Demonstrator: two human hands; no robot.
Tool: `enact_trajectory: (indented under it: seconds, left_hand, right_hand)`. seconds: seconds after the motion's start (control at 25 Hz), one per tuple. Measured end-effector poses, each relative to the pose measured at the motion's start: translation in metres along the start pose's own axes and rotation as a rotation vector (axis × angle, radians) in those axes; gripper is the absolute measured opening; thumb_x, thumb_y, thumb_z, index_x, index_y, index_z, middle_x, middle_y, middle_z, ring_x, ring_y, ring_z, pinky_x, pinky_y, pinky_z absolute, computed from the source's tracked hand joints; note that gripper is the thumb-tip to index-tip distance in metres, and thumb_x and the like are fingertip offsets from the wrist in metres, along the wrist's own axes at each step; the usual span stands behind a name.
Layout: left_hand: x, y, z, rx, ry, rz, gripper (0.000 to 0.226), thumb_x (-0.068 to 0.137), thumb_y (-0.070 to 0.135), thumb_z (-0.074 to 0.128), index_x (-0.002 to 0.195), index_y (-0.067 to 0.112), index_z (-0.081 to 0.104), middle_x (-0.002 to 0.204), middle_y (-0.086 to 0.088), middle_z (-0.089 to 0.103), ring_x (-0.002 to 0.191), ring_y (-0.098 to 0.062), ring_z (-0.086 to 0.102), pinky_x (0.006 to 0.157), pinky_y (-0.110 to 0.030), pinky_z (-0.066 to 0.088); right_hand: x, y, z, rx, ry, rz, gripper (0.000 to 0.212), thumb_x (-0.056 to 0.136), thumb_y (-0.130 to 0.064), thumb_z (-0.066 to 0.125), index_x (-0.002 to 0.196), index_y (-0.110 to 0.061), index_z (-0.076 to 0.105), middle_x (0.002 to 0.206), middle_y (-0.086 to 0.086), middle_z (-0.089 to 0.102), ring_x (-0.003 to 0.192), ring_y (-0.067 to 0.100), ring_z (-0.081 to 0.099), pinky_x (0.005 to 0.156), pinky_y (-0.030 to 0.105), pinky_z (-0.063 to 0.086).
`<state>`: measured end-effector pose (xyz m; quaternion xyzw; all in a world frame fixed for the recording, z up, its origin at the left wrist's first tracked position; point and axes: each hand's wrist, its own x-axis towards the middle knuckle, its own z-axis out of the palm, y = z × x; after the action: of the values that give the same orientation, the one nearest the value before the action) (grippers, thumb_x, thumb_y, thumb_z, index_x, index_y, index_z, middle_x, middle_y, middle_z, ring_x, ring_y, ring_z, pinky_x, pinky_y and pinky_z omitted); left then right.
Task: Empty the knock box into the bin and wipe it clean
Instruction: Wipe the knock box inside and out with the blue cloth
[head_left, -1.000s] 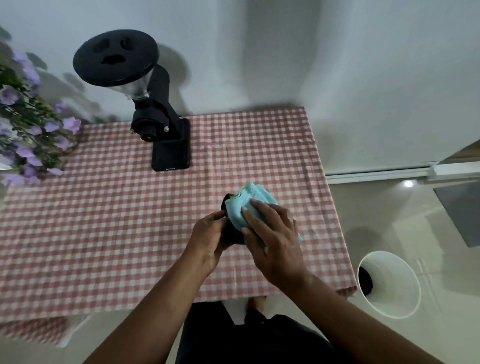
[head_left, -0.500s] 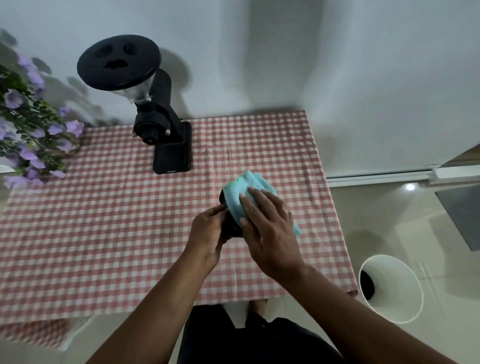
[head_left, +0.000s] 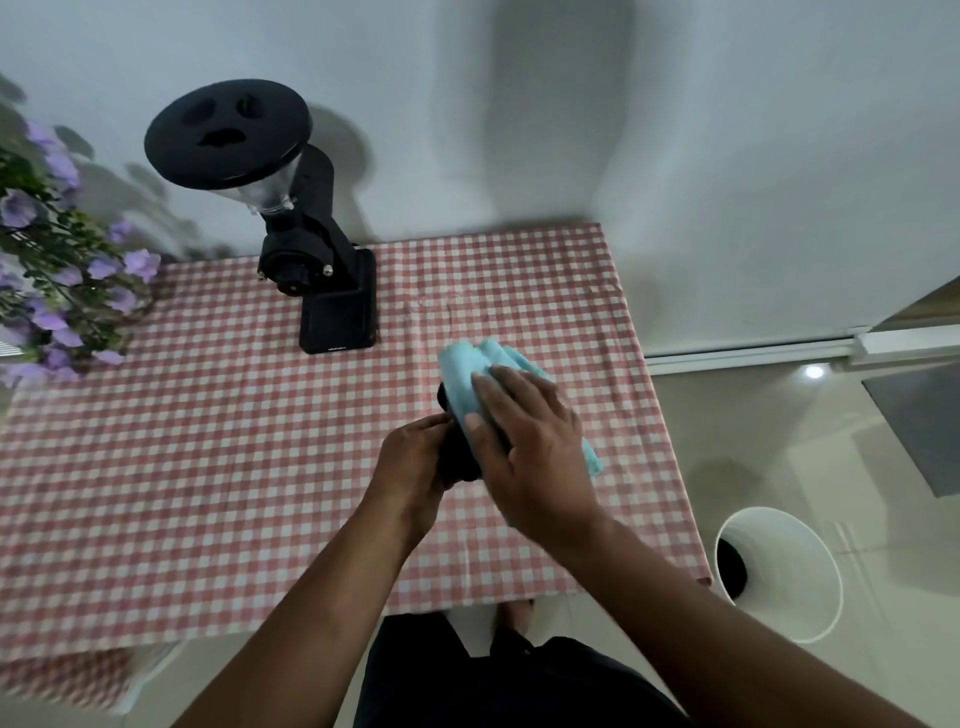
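The black knock box (head_left: 457, 457) is held above the table, mostly hidden by my hands and the cloth. My left hand (head_left: 410, 467) grips its near left side. My right hand (head_left: 530, 447) presses a light blue cloth (head_left: 467, 379) flat over the top of the box, fingers spread. The cloth bunches up at the far side and a corner hangs out at the right. The white bin (head_left: 779, 571) stands on the floor to the right of the table, with something dark inside at the bottom.
A black coffee grinder (head_left: 311, 260) stands at the back of the red checked tablecloth (head_left: 208, 467). Purple flowers (head_left: 57, 291) crowd the back left corner. A white wall runs behind; tiled floor lies to the right.
My right hand has slid the cloth a little farther across the knock box and flattened out. The left hand keeps its grip. The view has shifted slightly.
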<state>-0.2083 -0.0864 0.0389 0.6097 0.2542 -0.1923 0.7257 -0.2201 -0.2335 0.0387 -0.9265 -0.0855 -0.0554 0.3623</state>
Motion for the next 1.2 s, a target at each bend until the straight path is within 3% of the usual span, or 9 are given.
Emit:
enact_trajectory:
  seconds: [0.12,0.24,0.32,0.52,0.72,0.84,0.96,1.12,1.2]
  left_hand:
    - [-0.001,0.000,-0.010,-0.022,-0.040,0.020,0.024,0.103,0.014,0.061,0.108,0.009,0.084,0.108,-0.028,0.076,0.094,-0.047,0.061,0.087,-0.054,0.055]
    - [-0.003,-0.001,-0.015,-0.052,-0.028,0.028,0.027,0.100,0.003,0.061,0.111,0.011,0.084,0.101,-0.024,0.075,0.090,-0.037,0.062,0.073,-0.039,0.050]
    - [-0.007,-0.002,-0.012,-0.049,-0.028,0.023,0.028,0.101,0.001,0.059,0.113,0.012,0.083,0.097,-0.019,0.079,0.084,-0.029,0.070,0.066,-0.033,0.057]
    - [-0.011,0.004,-0.016,0.328,0.000,0.062,0.027,0.099,-0.001,0.059,0.097,0.012,0.083,0.073,-0.004,0.081,0.065,-0.018,0.071,0.065,-0.031,0.061]
    - [-0.021,0.017,-0.032,0.404,-0.078,0.164,0.022,0.100,0.006,0.064,0.091,0.016,0.082,0.071,-0.015,0.079,0.060,-0.028,0.070,0.064,-0.037,0.063]
    - [-0.028,0.014,-0.031,0.428,-0.106,0.205,0.029,0.102,0.005,0.064,0.099,0.028,0.083,0.080,-0.002,0.083,0.066,-0.025,0.078,0.065,-0.029,0.065]
    - [-0.027,0.009,-0.024,0.447,-0.049,0.220,0.035,0.103,0.003,0.064,0.108,0.034,0.080,0.090,0.007,0.086,0.072,-0.025,0.081,0.059,-0.025,0.064]
    - [-0.022,0.013,-0.020,0.409,0.066,0.260,0.015,0.102,0.017,0.067,0.100,0.024,0.080,0.069,0.004,0.080,0.052,-0.009,0.072,0.050,-0.017,0.055]
    - [-0.023,0.019,-0.022,0.412,0.050,0.281,0.013,0.102,0.023,0.068,0.096,0.027,0.079,0.071,0.000,0.080,0.052,-0.012,0.071,0.051,-0.019,0.056]
  right_hand:
    - [0.002,0.007,-0.003,-0.004,0.014,-0.059,0.044,0.108,-0.046,0.043,0.144,-0.025,0.058,0.146,-0.002,0.062,0.138,0.016,0.049,0.112,0.036,0.039]
    - [0.038,0.026,-0.026,0.399,-0.114,0.373,0.030,0.105,-0.042,0.051,0.109,-0.027,0.077,0.097,-0.011,0.077,0.094,0.012,0.069,0.076,0.025,0.050]
    - [0.046,0.030,-0.033,0.536,-0.185,0.556,0.029,0.104,-0.041,0.054,0.096,-0.028,0.078,0.083,-0.012,0.077,0.082,0.009,0.072,0.073,0.029,0.054]
    - [0.007,0.006,-0.009,0.167,0.021,0.078,0.033,0.104,-0.029,0.059,0.133,-0.014,0.068,0.135,0.001,0.067,0.126,0.017,0.058,0.106,0.038,0.051]
    - [-0.014,-0.001,-0.010,-0.044,0.021,-0.331,0.040,0.105,-0.033,0.057,0.138,-0.013,0.067,0.146,0.010,0.061,0.142,0.027,0.048,0.120,0.038,0.036]
    - [0.022,-0.002,-0.024,0.095,-0.182,0.041,0.030,0.107,-0.037,0.051,0.113,-0.023,0.077,0.114,0.000,0.077,0.108,0.016,0.067,0.097,0.036,0.053]
    - [0.057,-0.007,-0.040,0.182,-0.379,0.323,0.040,0.107,-0.040,0.047,0.078,-0.021,0.067,0.081,-0.003,0.070,0.075,0.014,0.063,0.075,0.037,0.049]
    - [0.012,-0.036,-0.021,-0.086,-0.250,0.018,0.055,0.108,-0.049,0.029,0.143,-0.015,0.055,0.148,0.005,0.057,0.141,0.022,0.047,0.122,0.047,0.035]
    - [-0.005,-0.040,-0.017,-0.127,-0.199,-0.107,0.060,0.108,-0.049,0.027,0.152,-0.014,0.047,0.158,0.005,0.048,0.152,0.023,0.035,0.126,0.050,0.025]
